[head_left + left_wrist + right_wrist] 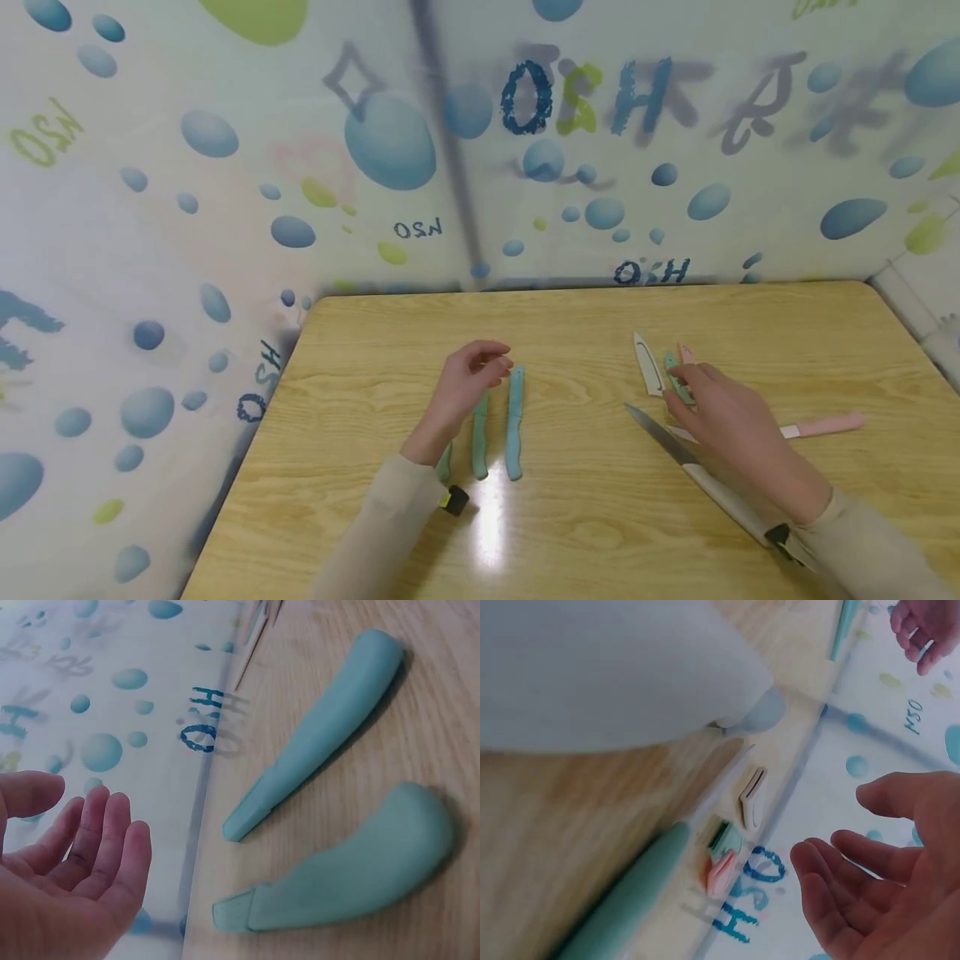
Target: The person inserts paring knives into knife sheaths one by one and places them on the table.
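My left hand [468, 379] hovers with loosely bent fingers over sheathed knives, holding nothing. Nearest it lie a blue knife [514, 433] and a green knife [480, 442], each with a cover on its blade; another green handle [444, 464] is partly hidden by the sleeve. My right hand [738, 421], also with nothing in it, hangs above three loose blade covers: white [648, 367], green [672, 363] and pink [686, 353]. Close by are a bare white-handled knife [723, 496], a pink-handled knife [828, 425] and a green-handled knife [630, 900].
All the knives are on a wooden table [585, 517]. A patterned sheet [480, 208] with blue drops rises behind its back edge. The bare blade [660, 432] of the white-handled knife points up-left, toward the table's middle.
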A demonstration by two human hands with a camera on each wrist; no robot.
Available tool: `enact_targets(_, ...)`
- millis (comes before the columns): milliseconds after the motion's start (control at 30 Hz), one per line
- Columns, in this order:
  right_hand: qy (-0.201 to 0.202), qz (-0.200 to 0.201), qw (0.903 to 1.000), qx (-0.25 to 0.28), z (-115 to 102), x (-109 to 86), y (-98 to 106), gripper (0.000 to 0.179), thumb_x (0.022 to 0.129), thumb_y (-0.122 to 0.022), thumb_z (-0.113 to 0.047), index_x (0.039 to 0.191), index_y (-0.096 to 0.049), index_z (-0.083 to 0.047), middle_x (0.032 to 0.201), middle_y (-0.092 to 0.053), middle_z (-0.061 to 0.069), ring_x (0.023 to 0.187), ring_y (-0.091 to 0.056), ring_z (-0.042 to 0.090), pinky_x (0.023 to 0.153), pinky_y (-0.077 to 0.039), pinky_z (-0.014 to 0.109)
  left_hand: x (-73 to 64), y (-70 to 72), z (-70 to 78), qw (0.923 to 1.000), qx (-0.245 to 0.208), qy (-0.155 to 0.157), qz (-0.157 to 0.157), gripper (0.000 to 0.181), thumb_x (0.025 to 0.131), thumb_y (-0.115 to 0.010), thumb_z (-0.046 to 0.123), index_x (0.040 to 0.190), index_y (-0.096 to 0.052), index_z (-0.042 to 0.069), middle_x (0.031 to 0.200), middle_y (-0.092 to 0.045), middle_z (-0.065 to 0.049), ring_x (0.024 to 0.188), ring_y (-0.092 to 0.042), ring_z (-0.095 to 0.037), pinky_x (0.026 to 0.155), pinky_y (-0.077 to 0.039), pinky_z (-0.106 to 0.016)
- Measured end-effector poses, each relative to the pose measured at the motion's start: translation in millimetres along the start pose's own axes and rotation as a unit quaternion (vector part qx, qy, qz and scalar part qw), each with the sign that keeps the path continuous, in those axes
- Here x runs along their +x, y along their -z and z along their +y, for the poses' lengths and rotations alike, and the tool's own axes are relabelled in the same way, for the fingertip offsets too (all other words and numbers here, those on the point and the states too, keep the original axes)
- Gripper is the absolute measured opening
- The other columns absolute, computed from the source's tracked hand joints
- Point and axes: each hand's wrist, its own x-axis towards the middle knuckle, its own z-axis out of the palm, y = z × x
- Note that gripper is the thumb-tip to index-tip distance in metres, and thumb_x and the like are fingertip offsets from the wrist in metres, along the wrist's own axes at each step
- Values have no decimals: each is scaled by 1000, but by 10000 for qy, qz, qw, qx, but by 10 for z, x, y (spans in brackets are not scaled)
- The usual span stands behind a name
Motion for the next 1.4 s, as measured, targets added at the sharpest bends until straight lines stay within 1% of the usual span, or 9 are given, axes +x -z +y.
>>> enact_targets(67, 148, 39, 9998, -114, -21, 65, -24, 33, 97, -71, -15, 120, -65, 8, 107, -69, 26, 73, -68, 27, 45, -46, 30, -36, 15, -19, 10000, -76, 3, 19, 29, 103, -63, 9, 128, -64, -5, 112, -72, -13, 99, -69, -25, 92, -59, -43)
enact_targets(233, 405, 32, 9980, -489, -47, 223, -80, 31, 96, -72, -14, 112, -66, 12, 101, -69, 28, 108, -66, 50, 51, -55, 42, -123, 52, -62, 9997, -203, 45, 109, 30, 103, -62, 8, 129, -63, -7, 112, -71, -14, 101, -69, -25, 93, -59, -42)
enact_targets(333, 321, -111, 9972, -664, -73, 319, -100, 25, 96, -72, -13, 99, -65, 10, 86, -65, 22, 90, -69, 46, 48, -53, 44, -153, 74, -89, 9992, -268, 33, 277, 29, 103, -61, 9, 128, -63, -7, 112, -71, -15, 104, -69, -30, 96, -58, -44)
enact_targets(467, 32, -507, 9953, -824, -111, 423, -111, 27, 98, -70, -15, 82, -58, 4, 70, -52, 12, 61, -55, 30, 45, -44, 40, -178, 93, -107, 9978, -386, -38, 545, 27, 103, -59, 7, 126, -63, -8, 109, -71, -16, 104, -70, -32, 95, -58, -38)
enact_targets(700, -256, -1029, 9903, -900, -79, 533, -165, 38, 100, -66, -17, 67, -52, -6, 58, -45, 4, 51, -44, 20, 53, -45, 38, -214, 83, -113, 9946, -581, -127, 847, 25, 101, -60, 4, 121, -64, -10, 102, -72, -14, 98, -72, -28, 95, -57, -37)
enact_targets(833, -288, -1030, 9900, -920, -68, 551, -199, 41, 100, -66, -17, 64, -50, -7, 56, -44, 4, 50, -39, 18, 53, -46, 39, -237, 81, -108, 9943, -614, -115, 870, 22, 101, -60, 4, 119, -66, -7, 101, -73, -14, 97, -72, -27, 95, -57, -39)
enact_targets(1033, -158, -939, 9912, -925, -46, 560, -219, 41, 99, -67, -15, 63, -49, -7, 56, -42, 3, 50, -37, 17, 44, -33, 30, -243, 83, -107, 9948, -632, -40, 797, 24, 102, -59, 6, 122, -64, -8, 104, -72, -15, 99, -71, -25, 94, -57, -36)
enact_targets(1233, -123, -1125, 9874, -1108, -23, 584, -217, 44, 100, -67, -18, 61, -47, -9, 55, -42, 3, 50, -37, 16, 53, -45, 37, -244, 78, -100, 9949, -674, -49, 744, 25, 103, -59, 7, 123, -63, -8, 109, -71, -19, 102, -70, -26, 97, -57, -44)
enact_targets(1400, -192, -1268, 9856, -1102, -18, 596, -212, 46, 100, -67, -19, 60, -46, -10, 54, -41, 2, 49, -34, 14, 57, -46, 37, -240, 67, -102, 9951, -661, -95, 731, 26, 103, -60, 7, 123, -63, -10, 110, -70, -20, 102, -69, -27, 94, -58, -43)
